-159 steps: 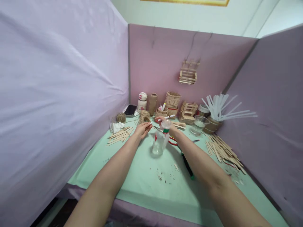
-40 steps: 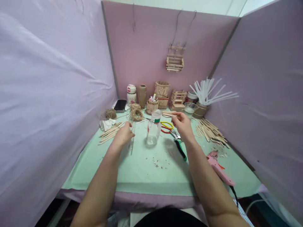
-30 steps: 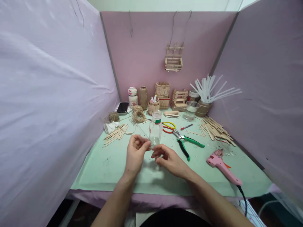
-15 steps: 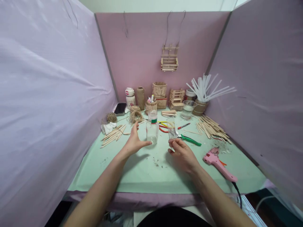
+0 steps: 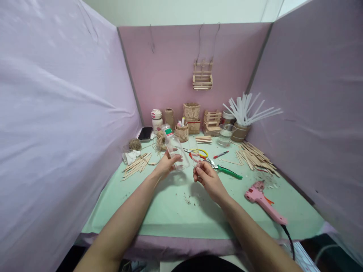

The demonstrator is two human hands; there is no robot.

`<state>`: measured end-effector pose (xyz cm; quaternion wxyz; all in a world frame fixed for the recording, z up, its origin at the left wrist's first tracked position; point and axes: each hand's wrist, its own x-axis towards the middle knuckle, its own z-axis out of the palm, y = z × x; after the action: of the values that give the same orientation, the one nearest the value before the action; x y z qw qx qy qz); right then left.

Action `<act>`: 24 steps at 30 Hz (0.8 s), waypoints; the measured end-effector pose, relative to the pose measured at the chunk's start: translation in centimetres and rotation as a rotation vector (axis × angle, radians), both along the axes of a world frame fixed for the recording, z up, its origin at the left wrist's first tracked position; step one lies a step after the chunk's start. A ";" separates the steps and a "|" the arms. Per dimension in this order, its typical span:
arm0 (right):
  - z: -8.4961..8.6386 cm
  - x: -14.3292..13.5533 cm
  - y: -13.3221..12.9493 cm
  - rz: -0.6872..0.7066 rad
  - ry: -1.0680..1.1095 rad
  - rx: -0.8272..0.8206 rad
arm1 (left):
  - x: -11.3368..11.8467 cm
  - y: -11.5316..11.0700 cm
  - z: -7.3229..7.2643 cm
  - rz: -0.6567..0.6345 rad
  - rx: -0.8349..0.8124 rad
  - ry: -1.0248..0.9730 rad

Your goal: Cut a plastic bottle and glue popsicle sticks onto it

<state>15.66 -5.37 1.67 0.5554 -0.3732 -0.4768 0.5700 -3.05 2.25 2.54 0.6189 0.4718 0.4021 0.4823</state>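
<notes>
A clear plastic bottle (image 5: pixel 176 148) with a green label leans to the left in the grip of my left hand (image 5: pixel 167 164), whose fingers wrap its lower part. Just to the right, my right hand (image 5: pixel 205 176) pinches a thin transparent strip (image 5: pixel 193 149) by its lower end. The strip stands near the bottle, with a small gap between them at the base. Behind my right hand lie scissors with yellow handles (image 5: pixel 203 152) and cutters with green handles (image 5: pixel 229 172).
A pink glue gun (image 5: pixel 265 203) with a black cable lies at the right. Wooden sticks lie at the right (image 5: pixel 256 158) and left (image 5: pixel 137 166). A water bowl (image 5: pixel 226 135), a twine ball (image 5: pixel 135 144), a phone (image 5: pixel 145 133) and a pot of white sticks (image 5: pixel 241 131) stand or lie farther back.
My left hand has closed round the bottle, which was upright and is now lifted and tilted left. My right hand has moved slightly left with the transparent strip.
</notes>
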 end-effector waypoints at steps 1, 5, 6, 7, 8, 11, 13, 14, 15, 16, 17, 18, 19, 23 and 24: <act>-0.4 -0.4 0.1 -0.002 -0.014 0.001 | -0.1 -0.1 0.1 0.017 -0.023 -0.022; -2.0 -1.2 0.1 -0.004 -0.086 -0.033 | -0.5 0.0 -0.3 0.061 -0.042 -0.027; -2.3 -1.3 0.0 0.000 -0.100 -0.037 | -0.5 0.0 -0.4 0.052 -0.035 -0.040; -2.4 -1.3 -0.2 0.008 -0.112 -0.039 | -0.5 0.0 -0.6 0.038 -0.027 -0.059; -2.5 -1.3 -0.4 0.019 -0.120 -0.045 | -0.5 0.0 -0.8 0.019 -0.020 -0.080; -2.4 -1.3 -0.7 0.042 -0.110 -0.071 | -0.3 0.0 -1.2 -0.031 0.000 -0.120; -2.3 -1.4 -0.9 0.055 -0.105 -0.086 | -0.2 -0.1 -1.5 -0.039 0.010 -0.121; -2.2 -1.5 -0.9 0.058 -0.111 -0.092 | -0.2 -0.1 -1.7 -0.037 0.014 -0.119; -2.2 -1.5 -1.0 0.063 -0.122 -0.098 | -0.1 -0.1 -1.8 -0.035 0.018 -0.119; -2.1 -1.5 -1.0 0.068 -0.132 -0.104 | -0.1 -0.2 -1.8 -0.039 0.020 -0.118; -2.1 -1.6 -1.0 0.071 -0.136 -0.108 | -0.1 -0.2 -1.8 -0.046 0.022 -0.118; -2.1 -1.6 -1.0 0.072 -0.132 -0.112 | -0.1 -0.3 -1.7 -0.052 0.023 -0.118; -2.1 -1.7 -1.1 0.071 -0.124 -0.114 | -0.1 -0.4 -1.6 -0.056 0.021 -0.117; -2.2 -1.9 -1.1 0.060 -0.096 -0.126 | 0.1 -1.0 -1.1 -0.057 0.009 -0.108; -2.3 -1.9 -1.2 0.059 -0.093 -0.129 | 0.2 -1.1 -0.9 -0.058 0.006 -0.106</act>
<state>13.75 -6.52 -0.60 0.4907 -0.4200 -0.4750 0.5976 -2.90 1.14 1.62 0.6516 0.4588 0.3535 0.4899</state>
